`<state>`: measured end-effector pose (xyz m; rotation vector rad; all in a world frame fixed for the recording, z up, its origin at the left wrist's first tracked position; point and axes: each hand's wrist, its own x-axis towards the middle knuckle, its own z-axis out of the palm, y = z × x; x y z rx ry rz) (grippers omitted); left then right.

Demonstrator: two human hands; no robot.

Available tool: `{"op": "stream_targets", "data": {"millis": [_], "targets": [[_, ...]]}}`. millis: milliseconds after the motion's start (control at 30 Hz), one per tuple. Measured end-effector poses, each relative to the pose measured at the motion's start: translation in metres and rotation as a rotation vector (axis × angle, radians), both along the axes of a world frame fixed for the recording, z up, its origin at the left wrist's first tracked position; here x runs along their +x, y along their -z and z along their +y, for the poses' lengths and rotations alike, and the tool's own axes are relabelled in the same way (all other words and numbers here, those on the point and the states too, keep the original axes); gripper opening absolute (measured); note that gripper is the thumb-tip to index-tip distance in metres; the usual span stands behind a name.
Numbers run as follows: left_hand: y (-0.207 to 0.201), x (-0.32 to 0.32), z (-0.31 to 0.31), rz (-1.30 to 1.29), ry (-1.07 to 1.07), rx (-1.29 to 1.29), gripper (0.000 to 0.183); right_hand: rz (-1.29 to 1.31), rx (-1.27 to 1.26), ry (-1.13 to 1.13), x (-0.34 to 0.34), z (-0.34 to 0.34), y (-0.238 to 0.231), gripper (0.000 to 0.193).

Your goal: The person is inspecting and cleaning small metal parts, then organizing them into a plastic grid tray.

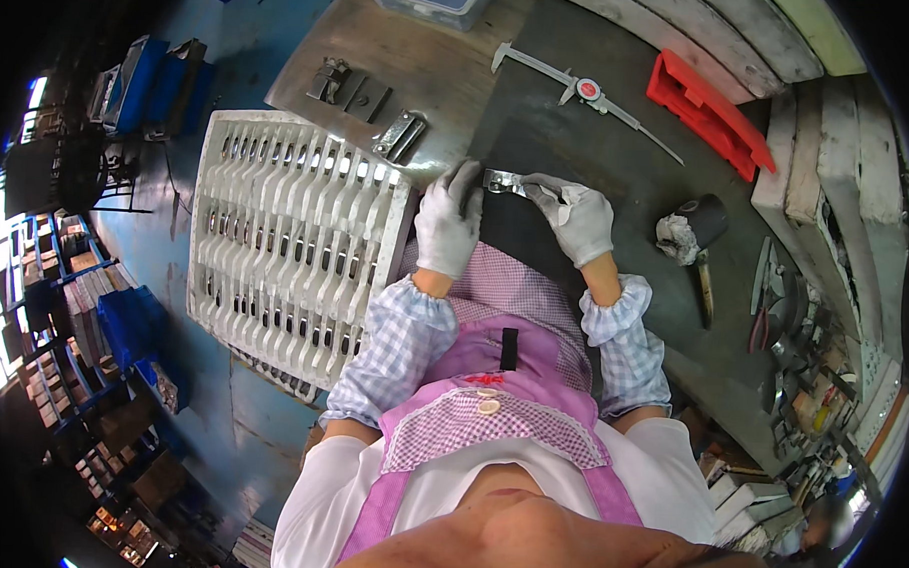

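My right hand [580, 220], in a white work glove with grey fingertips, pinches one end of a small shiny metal piece [500, 181] over the dark tabletop. My left hand [449, 222], gloved the same way, holds nothing that I can see. Its fingers stretch forward just beside the piece's free end; whether they touch it I cannot tell. Close to my left fingertips lies a metal block fixture [401, 136] with a bright slotted top. To my left stands a white slotted tray [203, 190] with rows of shiny metal parts in its slots.
A dial caliper [587, 90] and a red plastic holder [709, 111] lie at the far right. Nearer are a dark-headed hammer [705, 225] and pliers [759, 330]. Another metal fixture [359, 95] sits far left, and a clear plastic box [434, 1] is at the back.
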<state>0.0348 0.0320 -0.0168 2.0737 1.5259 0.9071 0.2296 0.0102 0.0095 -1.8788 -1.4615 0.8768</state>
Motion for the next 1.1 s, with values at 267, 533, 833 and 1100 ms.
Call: {"op": "stream_targets", "data": {"millis": [267, 533, 833, 1100], "targets": [[0.011, 0.011, -0.007, -0.015, -0.054, 0.038, 0.054, 0.210, 0.011, 0.132, -0.008, -0.002, 0.001, 0.022], [0.019, 0.029, -0.008, 0.214, 0.178, 0.063, 0.059, 0.078, 0.134, 0.064, 0.038, -0.009, 0.002, 0.024], [0.024, 0.041, -0.013, 0.247, 0.146, 0.102, 0.065, -0.219, 0.429, 0.294, 0.031, -0.041, 0.062, 0.019], [0.020, 0.047, -0.015, 0.284, 0.103, 0.113, 0.066, -0.248, 0.476, 0.277, 0.032, -0.039, 0.056, 0.018]]}}
